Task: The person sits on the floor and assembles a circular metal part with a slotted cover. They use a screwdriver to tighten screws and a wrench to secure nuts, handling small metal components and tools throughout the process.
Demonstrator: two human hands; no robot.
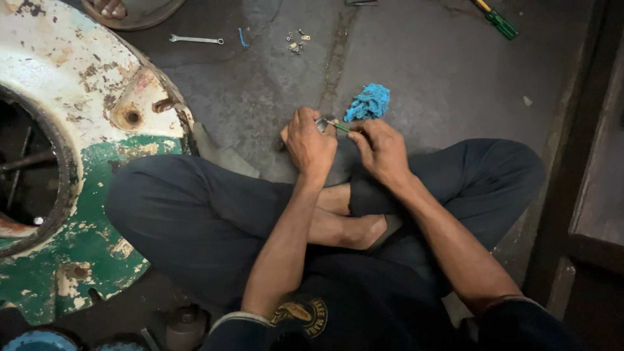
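Person seated cross-legged on concrete floor (pixel 422 71). Left hand (pixel 309 144) clenched around small metal part (pixel 324 121), held just above the floor in front of the crossed legs. Right hand (pixel 381 151) pinches thin green-handled tool (pixel 342 128), tip meeting the metal part. Blue rag (pixel 368 102) lies on floor just beyond both hands. Large round casing (pixel 78 91), white and green paint flaking, stands at person's left. Wrench (pixel 195 39) and small cluster of screws (pixel 296 41) farther off; green screwdriver (pixel 498 21) near top right
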